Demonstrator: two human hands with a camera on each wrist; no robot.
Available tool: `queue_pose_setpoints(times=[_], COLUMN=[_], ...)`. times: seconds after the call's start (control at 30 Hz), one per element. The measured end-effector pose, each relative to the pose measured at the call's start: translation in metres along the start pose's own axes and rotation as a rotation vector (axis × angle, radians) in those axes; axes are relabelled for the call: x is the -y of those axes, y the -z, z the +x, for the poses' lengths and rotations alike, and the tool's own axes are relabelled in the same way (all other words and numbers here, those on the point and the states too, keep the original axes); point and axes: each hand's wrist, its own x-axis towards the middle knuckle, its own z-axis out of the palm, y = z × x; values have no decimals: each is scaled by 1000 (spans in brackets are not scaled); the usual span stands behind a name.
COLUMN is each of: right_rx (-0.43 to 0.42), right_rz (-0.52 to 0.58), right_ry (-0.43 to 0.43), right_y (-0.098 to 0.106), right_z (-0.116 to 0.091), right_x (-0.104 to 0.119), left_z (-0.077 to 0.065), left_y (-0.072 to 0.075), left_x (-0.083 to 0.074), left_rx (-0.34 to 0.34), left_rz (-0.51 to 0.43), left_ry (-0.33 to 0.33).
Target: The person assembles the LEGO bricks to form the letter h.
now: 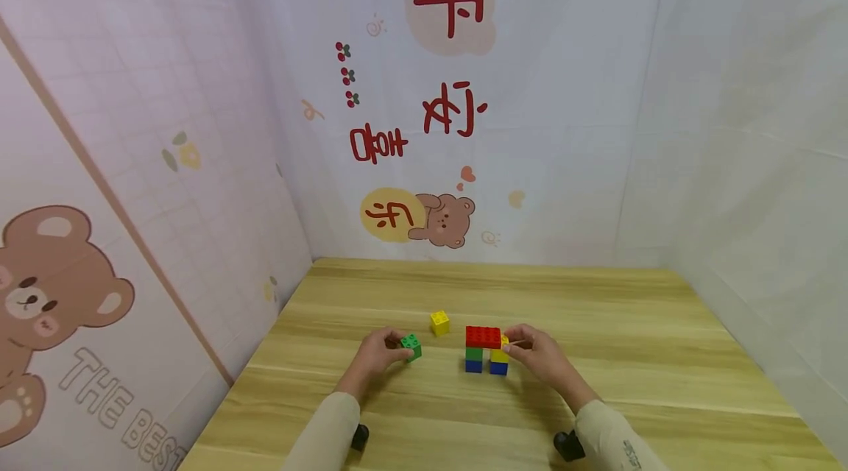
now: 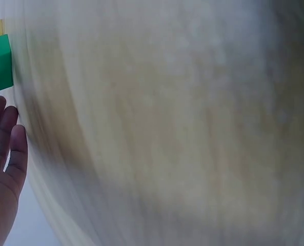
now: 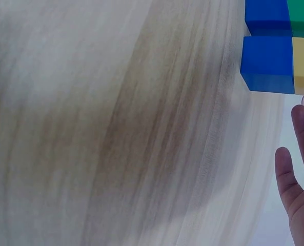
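My left hand pinches a green block between thumb and fingers, a little above or on the table; I cannot tell which. Further right stands a small block structure: a red block spans two columns. Its left column has a green block over a blue block; its right one has a yellow block over another blue block. My right hand pinches the yellow block at the structure's right side. Other fingers of the left hand stretch out below the green block in the left wrist view.
A loose yellow block lies behind and between the hands on the wooden table. Printed white cloth closes off the back and sides. Dark devices sit under both wrists.
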Motion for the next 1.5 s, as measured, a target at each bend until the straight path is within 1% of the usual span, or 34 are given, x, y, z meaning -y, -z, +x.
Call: queue_pose_setpoints(times=[0.07, 0.33, 0.53, 0.67, 0.77, 0.87, 1.0, 1.17, 1.33, 1.5], right_rx=[9, 3, 9, 7, 12, 10, 2, 1, -2, -3], right_rz=[-8, 7, 11, 14, 12, 11, 9, 16, 19, 23], right_ry=[6, -1, 10, 10, 14, 12, 2, -7, -15, -18], right_y=[1, 0, -1, -2, -2, -3, -3, -3, -2, -2], right_z=[1, 1, 3, 4, 4, 4, 4, 2, 2, 3], right_x=[2, 3, 1, 1, 0, -1, -2, -2, -4, -6], left_z=[1, 5, 6, 8, 10, 13, 18, 24, 30, 32], left_y=[1, 3, 6, 10, 13, 17, 20, 20, 16, 12], left_x=[0, 0, -2, -6, -10, -16, -27, -40, -54, -68], left_rx=[-9, -14, -17, -24, -46, -66, -75, -80, -49, -17], left_rz=[-2, 19, -27, -50, -62, -68, -82, -97, -120, -147], left_ry=[13, -7, 12, 7, -3, -4, -13, -27, -63, -98])
